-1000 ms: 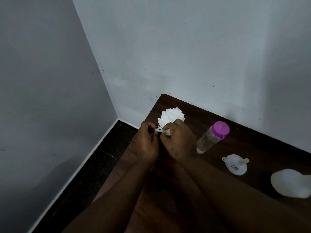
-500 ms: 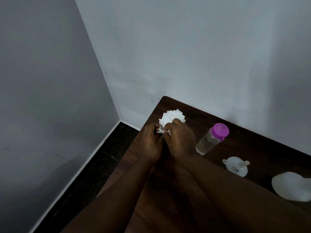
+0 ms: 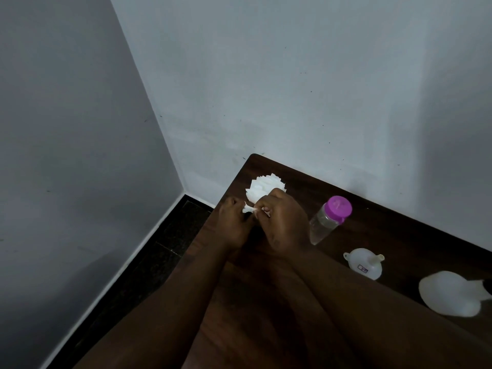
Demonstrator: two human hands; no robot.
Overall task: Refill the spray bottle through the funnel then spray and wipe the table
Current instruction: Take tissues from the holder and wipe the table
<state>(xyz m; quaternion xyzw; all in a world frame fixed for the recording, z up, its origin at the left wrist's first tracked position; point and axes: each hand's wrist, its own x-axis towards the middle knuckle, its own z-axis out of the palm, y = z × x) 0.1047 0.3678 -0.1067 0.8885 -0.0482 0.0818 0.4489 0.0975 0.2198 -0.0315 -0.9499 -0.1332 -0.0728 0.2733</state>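
A stack of white paper napkins [image 3: 262, 188] lies near the far left corner of the dark wooden table [image 3: 399, 235]. My left hand [image 3: 234, 225] and my right hand [image 3: 282, 222] meet just in front of the stack, both pinching one twisted white napkin [image 3: 249, 208] between their fingertips. To the right of my right hand stands a clear bottle with a purple cap [image 3: 330, 219]. A white funnel [image 3: 364, 263] lies on its side further right. A white plastic bottle [image 3: 452, 292] lies at the right edge, partly cut off.
The table stands in a room corner, its far edge against the grey wall [image 3: 292, 89]. Its left edge drops to a dark floor [image 3: 149, 275] with a white skirting strip. My forearms cover much of the near tabletop.
My hands have stayed by the napkin stack. The pinched napkin has been drawn out a little between my fingertips, and the view has shifted slightly.
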